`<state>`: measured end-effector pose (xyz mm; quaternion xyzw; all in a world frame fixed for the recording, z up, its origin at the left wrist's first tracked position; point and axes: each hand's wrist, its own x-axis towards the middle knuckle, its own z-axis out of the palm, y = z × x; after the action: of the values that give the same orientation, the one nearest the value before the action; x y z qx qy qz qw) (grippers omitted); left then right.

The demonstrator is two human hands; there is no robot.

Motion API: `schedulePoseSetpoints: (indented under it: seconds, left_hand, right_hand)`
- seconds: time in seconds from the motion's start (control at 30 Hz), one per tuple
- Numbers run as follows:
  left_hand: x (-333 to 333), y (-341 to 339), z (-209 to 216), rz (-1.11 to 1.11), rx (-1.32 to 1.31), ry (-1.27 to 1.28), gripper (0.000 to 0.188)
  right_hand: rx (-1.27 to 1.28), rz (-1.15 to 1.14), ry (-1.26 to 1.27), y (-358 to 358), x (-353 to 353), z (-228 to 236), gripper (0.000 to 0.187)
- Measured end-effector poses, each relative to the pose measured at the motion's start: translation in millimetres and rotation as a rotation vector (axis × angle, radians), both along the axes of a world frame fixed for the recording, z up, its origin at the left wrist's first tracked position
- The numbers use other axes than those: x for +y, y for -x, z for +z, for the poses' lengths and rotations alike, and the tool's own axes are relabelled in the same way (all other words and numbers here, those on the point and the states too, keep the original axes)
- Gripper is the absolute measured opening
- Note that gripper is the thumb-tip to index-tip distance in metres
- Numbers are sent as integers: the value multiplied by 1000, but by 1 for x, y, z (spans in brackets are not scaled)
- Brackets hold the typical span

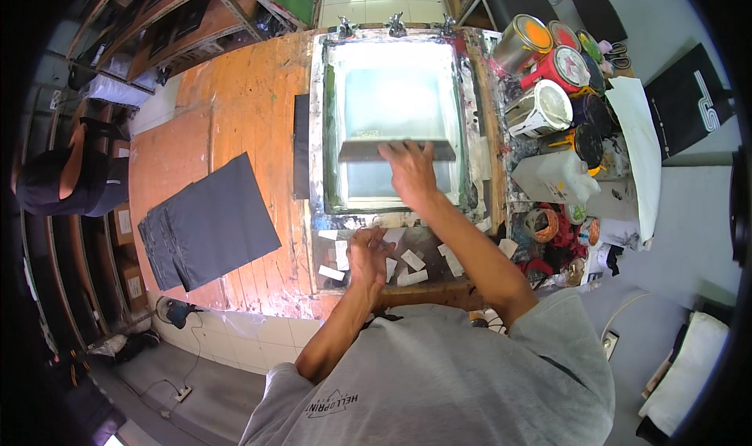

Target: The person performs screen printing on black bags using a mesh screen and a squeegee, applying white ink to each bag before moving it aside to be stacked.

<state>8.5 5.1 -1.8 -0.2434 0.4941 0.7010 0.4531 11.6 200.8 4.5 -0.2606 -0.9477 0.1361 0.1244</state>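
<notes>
A screen-printing frame (319,125) lies flat on the wooden table, with pale, bright mesh (392,101) inside it. Across the lower half of the mesh spans a wide, dark squeegee (360,151). My right hand (413,178) grips it near its middle, fingers over the top edge. At the frame's near edge is my left hand (368,256), its fingers loosely bent and apart, with nothing visible in them. Several white paper or tape pieces (413,277) lie around that hand on a dark strip. Whatever is under the mesh is hidden.
A stack of black sheets (211,223) lies on the table's left. Paint cans (523,42), a white tub (542,107) and tape rolls (542,224) crowd the right side. Metal clamps (397,27) stand at the far frame edge. Another person (70,172) stands by the left shelves.
</notes>
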Motion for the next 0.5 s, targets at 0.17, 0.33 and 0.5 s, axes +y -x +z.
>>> schedulePoseSetpoints:
  seconds: [0.17,0.33,0.5]
  left_hand:
    - [2,3,10,-8,13,-24,23]
    - [-2,4,-2,-36,10,-37,24]
    - [-6,5,6,14,-20,-74,24]
  right_hand:
    - [-105,-68,53,68,87,6,49]
    - [-185,-24,114,84,128,23,47]
    - [-164,72,331,6,48,62,48]
